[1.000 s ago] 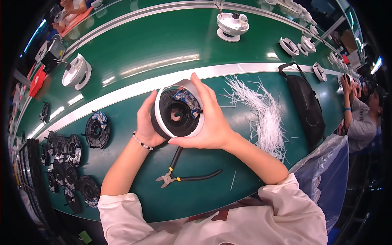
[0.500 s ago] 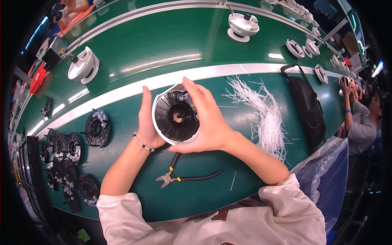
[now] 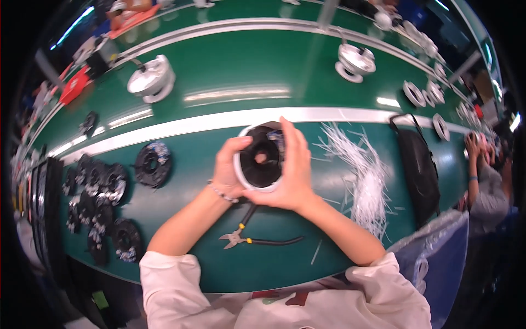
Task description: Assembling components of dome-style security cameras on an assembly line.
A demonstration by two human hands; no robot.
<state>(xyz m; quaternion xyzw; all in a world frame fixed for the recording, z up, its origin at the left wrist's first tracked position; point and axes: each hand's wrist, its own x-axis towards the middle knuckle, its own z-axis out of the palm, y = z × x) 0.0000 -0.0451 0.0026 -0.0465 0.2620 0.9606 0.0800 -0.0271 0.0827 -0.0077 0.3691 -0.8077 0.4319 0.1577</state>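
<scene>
Two hands are wrapping around one round part right now, a black motor stator in a white ring (image 3: 262,159), and it's being held up just above the green bench (image 3: 235,71), right over the white stripe (image 3: 164,127) that runs along it. The left hand (image 3: 230,167) is curling round the ring's left rim with the thumb hooking over the top edge. The right hand (image 3: 293,175) is lying flat against the right side, fingers (image 3: 289,143) stretched straight up past the rim, not curled.

Compared with a second ago, the part is sitting a touch lower and turned more face-on to the camera, so the centre hole is showing clearly with what looks like a fingertip poking through from behind. The right hand's fingers are now reaching further over the face, near the bit of coloured wiring at the top edge. My guess is the person is turning it round to check or tuck the wiring, not putting it down.

The conveyor is also moving stuff along: the silver housing (image 3: 151,80) on the left and the one upper right (image 3: 355,61) are both shifting rightward between frames.

The side cutters (image 3: 257,237) are lying untouched below the wrists, the pile of white ties (image 3: 364,175) is sitting to the right, and more black stators (image 3: 104,203) are stacking up on the left.
</scene>
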